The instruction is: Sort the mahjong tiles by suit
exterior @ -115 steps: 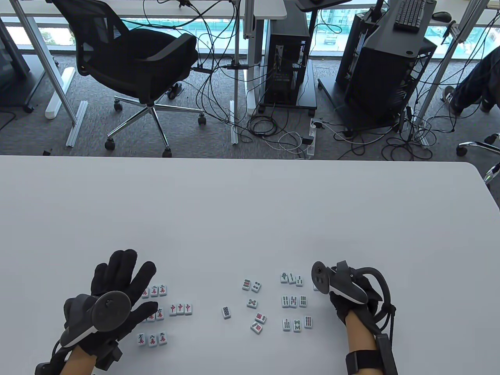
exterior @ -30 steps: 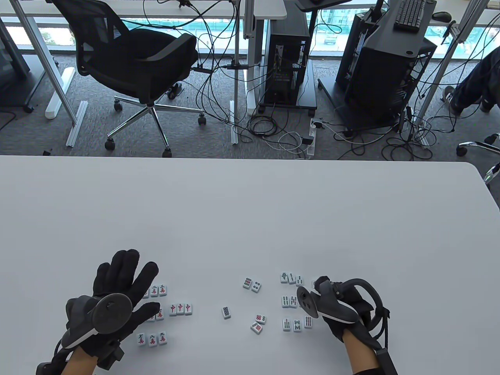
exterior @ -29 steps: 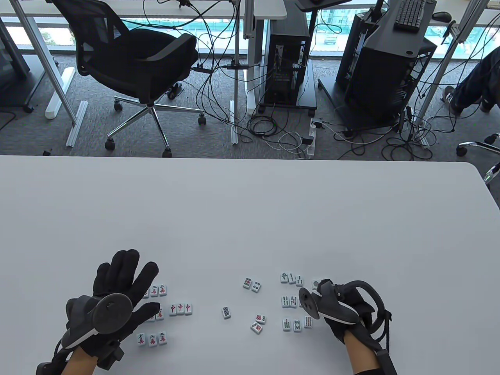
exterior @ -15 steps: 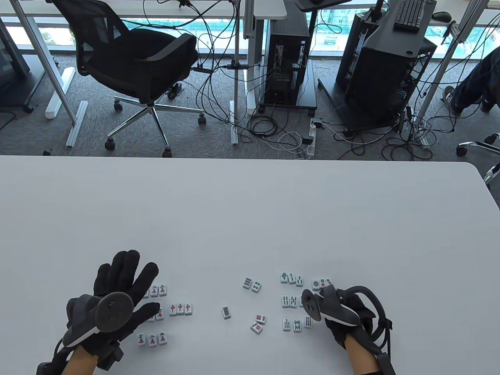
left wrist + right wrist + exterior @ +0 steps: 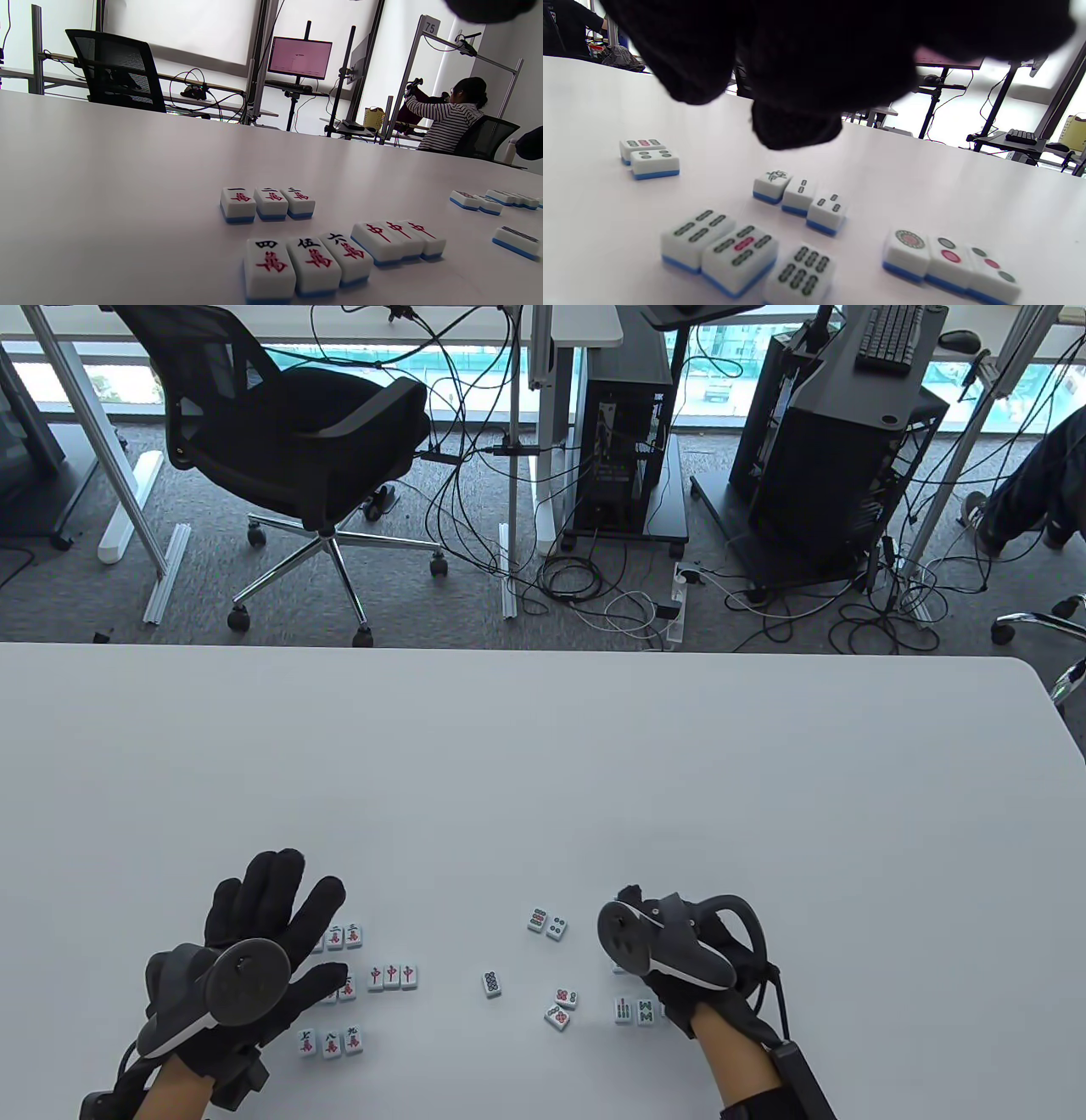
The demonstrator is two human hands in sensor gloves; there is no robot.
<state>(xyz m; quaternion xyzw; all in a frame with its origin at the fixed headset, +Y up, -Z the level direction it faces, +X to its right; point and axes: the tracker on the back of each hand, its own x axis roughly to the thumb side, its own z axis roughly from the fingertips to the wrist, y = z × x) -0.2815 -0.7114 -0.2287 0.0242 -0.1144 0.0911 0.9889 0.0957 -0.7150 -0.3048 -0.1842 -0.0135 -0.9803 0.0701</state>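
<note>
- The loose dot tiles (image 5: pixel 554 927) lie mid-bench, between the character rows (image 5: pixel 303 264) and the bamboo rows (image 5: pixel 738 250); a started dot row (image 5: pixel 950 260) lies right of the bamboo.
- Best fetch one loose dot tile at a time and butt it squarely against that row.
- Right hand (image 5: pixel 679 959) hovers over the bamboo; its grasp I cannot tell.
- Left hand (image 5: pixel 254 933) lies flat, released, over the character tiles.
- The bench (image 5: pixel 543 763) has wide bare room beyond; its near edge is close.

White, blue-backed mahjong tiles (image 5: pixel 391 976) face-up in suit clusters on table (image 5: pixel 543 746).
</note>
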